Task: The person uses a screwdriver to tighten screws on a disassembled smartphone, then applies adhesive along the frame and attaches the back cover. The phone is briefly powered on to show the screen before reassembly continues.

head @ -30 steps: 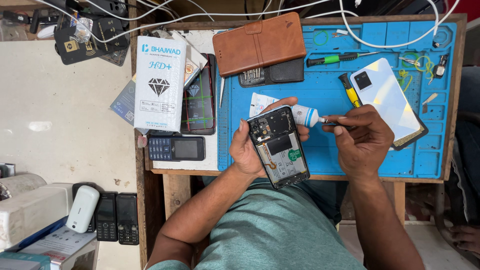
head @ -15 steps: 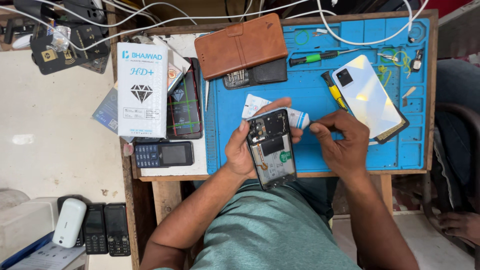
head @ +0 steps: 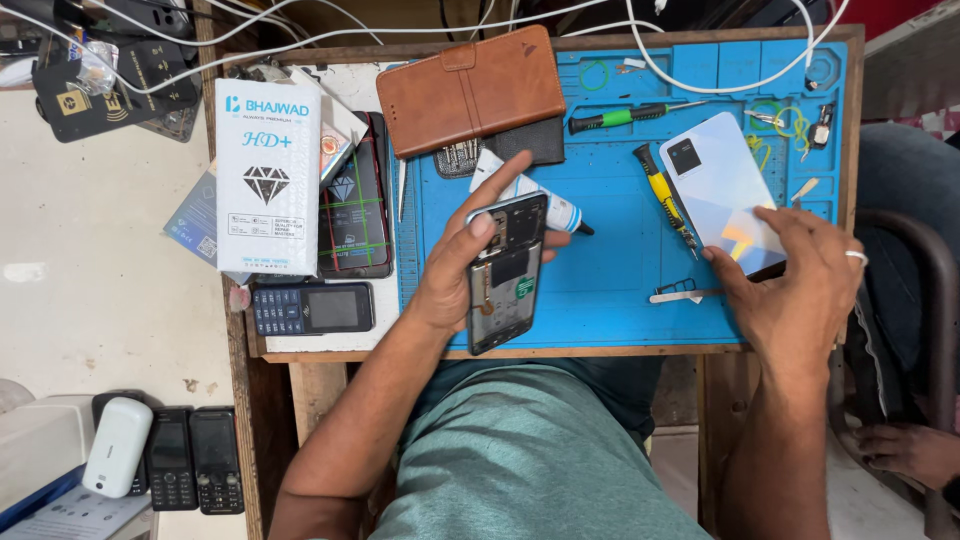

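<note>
left hand clamped on opened phone | right hand flat on back cover, seemingly ungripped | risk: phone tips, bared parts knock glue tube

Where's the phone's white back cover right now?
The white back cover lies right of centre on the blue mat, beside the yellow screwdriver, under the right hand's fingertips.
</note>
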